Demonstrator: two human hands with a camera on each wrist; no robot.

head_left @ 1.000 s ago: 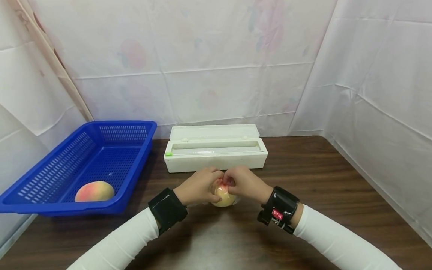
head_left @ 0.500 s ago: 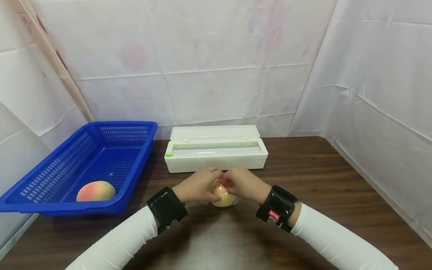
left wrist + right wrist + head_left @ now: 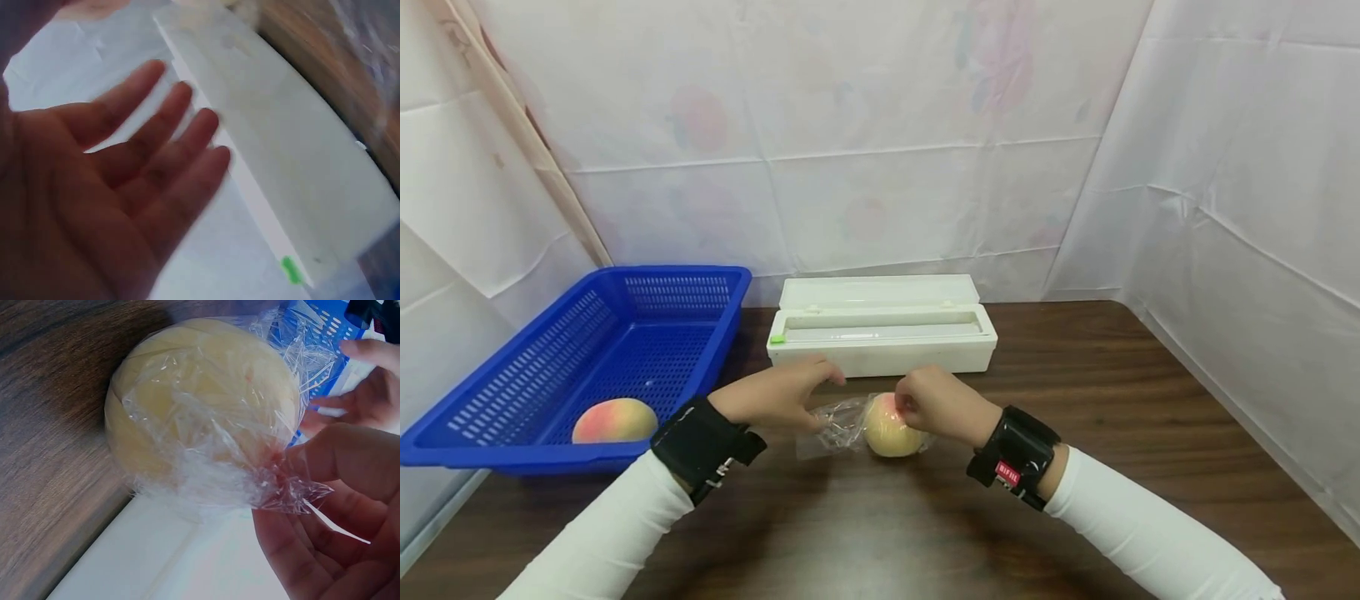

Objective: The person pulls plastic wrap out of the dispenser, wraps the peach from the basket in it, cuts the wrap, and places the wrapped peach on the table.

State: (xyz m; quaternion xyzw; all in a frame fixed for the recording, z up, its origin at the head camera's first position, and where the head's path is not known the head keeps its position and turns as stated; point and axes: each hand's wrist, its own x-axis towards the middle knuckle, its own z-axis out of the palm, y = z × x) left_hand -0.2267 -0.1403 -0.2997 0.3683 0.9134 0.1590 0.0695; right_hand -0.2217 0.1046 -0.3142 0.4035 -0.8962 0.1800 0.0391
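Note:
A yellow peach with a pink blush [image 3: 891, 435] sits on the table in front of the white box. Clear cling film [image 3: 212, 437] covers part of it, and a loose crumpled flap of film [image 3: 835, 425] spreads out to its left. Between thumb and fingers my right hand [image 3: 949, 404] pinches gathered film at the top of the peach. My left hand [image 3: 778, 396] is left of the peach, near the loose flap. Its fingers [image 3: 181, 144] are spread and hold nothing in the left wrist view.
Behind the hands stands a long white cling film box [image 3: 880, 358] with its lid raised and a green tab at its left. A blue perforated basket [image 3: 700, 367] at the left holds another peach [image 3: 615, 421]. White sheeting [image 3: 865, 125] hangs around the table.
My left hand has let go of the peach and moved left, uncovering the loose film. My right hand stays at the top of the peach.

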